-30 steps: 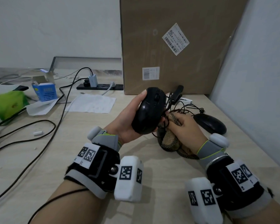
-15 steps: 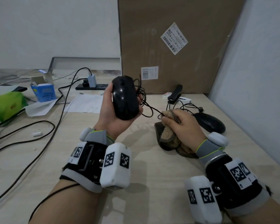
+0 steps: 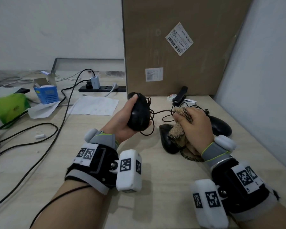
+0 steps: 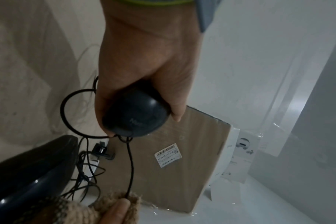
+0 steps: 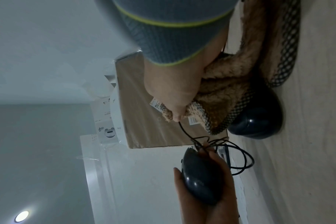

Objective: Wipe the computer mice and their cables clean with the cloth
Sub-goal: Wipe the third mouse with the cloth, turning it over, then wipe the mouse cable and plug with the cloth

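Observation:
My left hand (image 3: 122, 119) grips a black wired mouse (image 3: 139, 113) above the desk, thumb on its top end; the same mouse (image 4: 136, 113) fills the left wrist view. Its thin black cable (image 3: 162, 111) runs right into a tan knitted cloth (image 3: 180, 128), which my right hand (image 3: 195, 126) pinches around the cable (image 5: 184, 130). The cloth (image 5: 226, 91) hangs down over a second black mouse (image 3: 168, 141) lying on the desk. A third black mouse (image 3: 220, 125) lies behind my right hand.
A big cardboard box (image 3: 180, 47) stands at the back against the wall. A black stapler (image 3: 180, 96), tangled cables, a power strip (image 3: 102, 88), a paper sheet (image 3: 92, 106), a blue box (image 3: 46, 93) and a green pack (image 3: 7, 108) crowd the desk's far half.
My left hand carried the mouse left, away from the cloth, then lowered it slightly and turned it. The cable now stretches out between the mouse and the cloth in my right hand.

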The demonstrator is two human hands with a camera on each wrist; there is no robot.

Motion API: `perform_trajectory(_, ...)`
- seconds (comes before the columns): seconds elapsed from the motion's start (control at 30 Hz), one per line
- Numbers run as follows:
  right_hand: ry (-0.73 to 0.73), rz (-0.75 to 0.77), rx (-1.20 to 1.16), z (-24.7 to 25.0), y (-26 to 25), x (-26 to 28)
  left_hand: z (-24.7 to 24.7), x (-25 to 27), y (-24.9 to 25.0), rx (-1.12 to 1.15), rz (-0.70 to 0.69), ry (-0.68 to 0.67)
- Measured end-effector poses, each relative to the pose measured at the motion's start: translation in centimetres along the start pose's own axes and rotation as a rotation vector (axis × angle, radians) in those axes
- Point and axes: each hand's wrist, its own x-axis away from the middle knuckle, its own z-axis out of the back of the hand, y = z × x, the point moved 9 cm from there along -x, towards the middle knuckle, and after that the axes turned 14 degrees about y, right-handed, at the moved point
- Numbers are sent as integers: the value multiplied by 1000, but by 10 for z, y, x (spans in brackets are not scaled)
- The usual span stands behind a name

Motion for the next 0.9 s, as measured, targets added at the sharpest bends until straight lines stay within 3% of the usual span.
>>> perform_trajectory(0.37, 90, 2, 1, 9, 1, -3, 12, -19, -18, -468, -41, -15)
perform_trajectory(0.57, 90, 16, -6, 8, 2, -3, 23, -31, -7, -615, -215, 106)
perform_trajectory(0.67, 86, 17, -7, 8, 1, -1, 28, -32, 3, -777, -334, 220)
perform_trajectory(0.8, 77, 21, -2, 7, 1, -2, 20, -30, 19, -1038, -550, 274)
perform_trajectory(0.9, 75, 27, 2, 7, 1, -2, 27, -32, 25, -1187, -600, 364)
